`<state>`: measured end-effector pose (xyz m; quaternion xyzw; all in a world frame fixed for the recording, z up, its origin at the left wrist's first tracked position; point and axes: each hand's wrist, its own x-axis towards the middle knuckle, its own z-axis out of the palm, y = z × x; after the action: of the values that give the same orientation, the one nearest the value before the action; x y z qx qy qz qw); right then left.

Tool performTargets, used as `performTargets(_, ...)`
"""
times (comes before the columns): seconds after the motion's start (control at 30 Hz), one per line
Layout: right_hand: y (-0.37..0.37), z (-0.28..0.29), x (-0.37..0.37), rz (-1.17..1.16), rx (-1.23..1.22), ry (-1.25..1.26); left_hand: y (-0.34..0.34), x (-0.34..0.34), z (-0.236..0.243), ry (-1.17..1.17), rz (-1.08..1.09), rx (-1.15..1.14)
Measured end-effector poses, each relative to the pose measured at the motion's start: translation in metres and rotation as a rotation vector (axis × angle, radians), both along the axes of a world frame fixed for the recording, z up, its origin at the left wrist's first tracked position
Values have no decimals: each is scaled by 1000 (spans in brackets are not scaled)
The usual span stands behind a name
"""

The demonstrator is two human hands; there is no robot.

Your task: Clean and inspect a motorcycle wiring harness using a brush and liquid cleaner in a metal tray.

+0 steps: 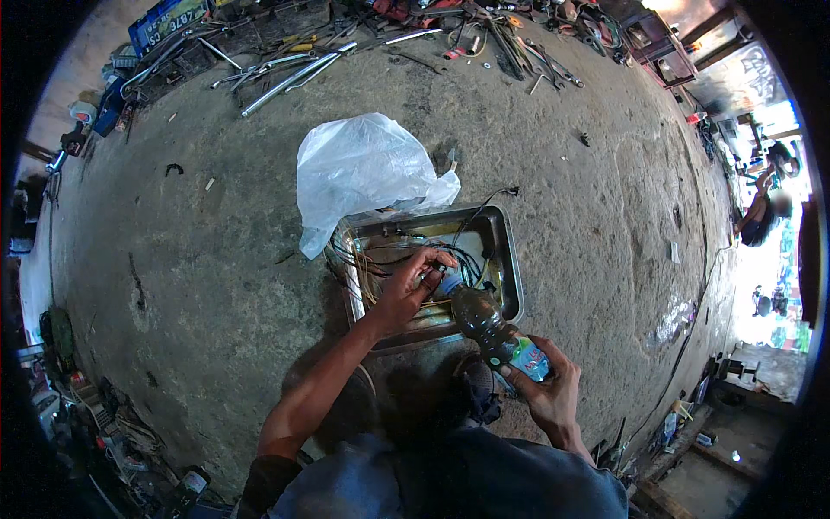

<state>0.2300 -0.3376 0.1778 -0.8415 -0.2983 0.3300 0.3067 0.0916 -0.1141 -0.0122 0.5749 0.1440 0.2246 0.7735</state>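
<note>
A clear plastic bottle point(477, 313) with a blue label and dark contents lies tilted in my right hand point(553, 389), which is wrapped round its lower end. Its neck points up and left over a metal tray point(508, 251). My left hand point(415, 285) is at the bottle's mouth with its fingers bent together; a small dark piece seems to be between them, too small to name. Thin wires and cables point(380, 259) lie in the tray below, partly hidden by my left hand. A crumpled white plastic bag point(363, 164) covers the tray's far left edge.
Metal pipes point(298, 78) and many hand tools point(527, 60) are strewn along the far side of the concrete floor point(216, 216). My shoe point(477, 381) is just by the tray's near edge. Another person point(765, 208) is at the far right near the bright opening.
</note>
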Motion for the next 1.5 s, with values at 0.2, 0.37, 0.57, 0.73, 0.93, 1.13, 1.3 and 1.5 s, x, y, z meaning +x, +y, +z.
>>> performTargets(0.2,1,0,-1,-14,7,20,0,0,-3,-21,1,13)
performTargets(0.37,2,0,-1,2,2,5,0,0,-7,-27,10,44)
performTargets(0.57,-1,-3,0,-15,9,47,1,-3,3,65,13,85)
performTargets(0.73,-1,1,1,0,3,40,1,-4,15,273,79,206)
performTargets(0.93,-1,5,2,3,-37,-2,-3,-3,11,328,150,571)
performTargets(1.13,-5,6,5,4,-49,-17,-7,-3,18,377,166,766)
performTargets(1.3,-5,6,4,26,-20,-1,-9,-3,18,370,177,866)
performTargets(1.5,-4,8,4,13,-31,-22,-12,-2,19,390,165,812)
